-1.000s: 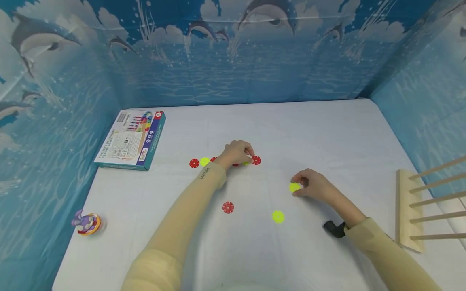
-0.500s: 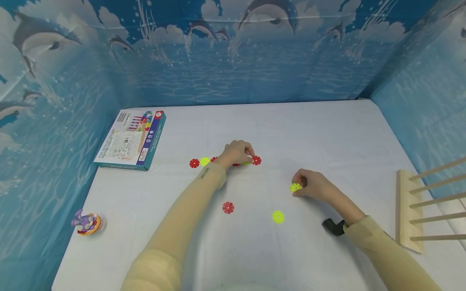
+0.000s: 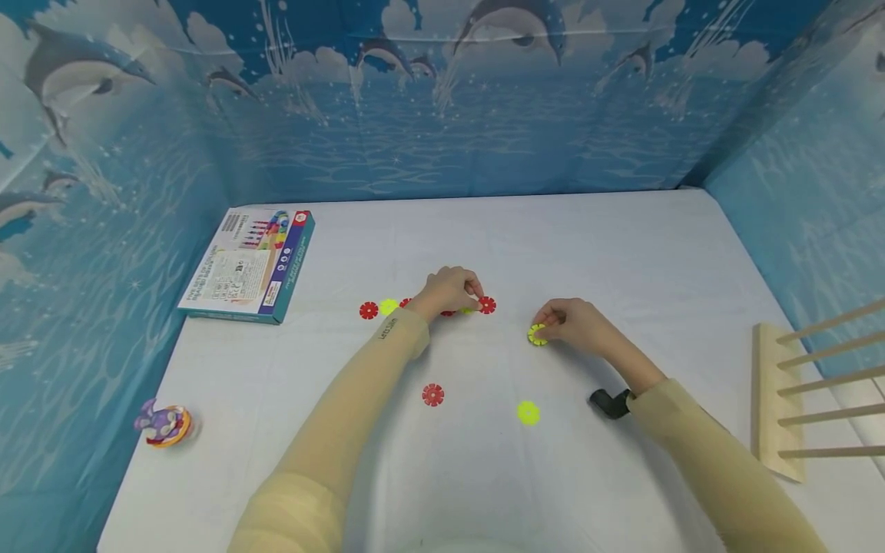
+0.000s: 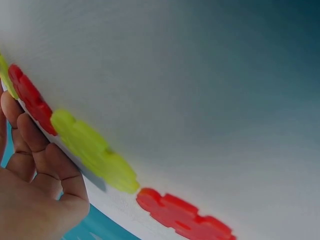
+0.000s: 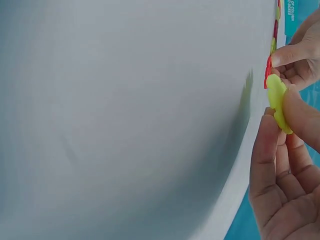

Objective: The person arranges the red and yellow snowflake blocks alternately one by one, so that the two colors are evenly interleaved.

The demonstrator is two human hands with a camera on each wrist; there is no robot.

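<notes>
A row of notched plastic discs, alternating red and yellow, lies across the table; the left hand covers its middle in the head view. The left hand (image 3: 448, 289) pinches the edge of the red disc (image 3: 488, 305) at the row's right end. In the left wrist view its fingers lie alongside a yellow disc (image 4: 95, 152) and a red disc (image 4: 185, 216). Just right of the row, the right hand (image 3: 579, 326) holds another yellow disc (image 3: 535, 336) between thumb and fingers. The right wrist view shows this yellow disc (image 5: 276, 102) tilted on edge, apart from the row in the head view.
A loose red disc (image 3: 433, 395) and a loose yellow disc (image 3: 528, 412) lie nearer the front. At the left are a flat box (image 3: 242, 265) and a small purple toy (image 3: 164, 423). A wooden rack (image 3: 776, 399) with pegs stands at the right. Blue dolphin curtains (image 3: 415, 138) surround the table.
The right hand has turned the yellow disc between its fingers, then carried it left and slightly away, closer to the row. The left hand has stayed in place.
</notes>
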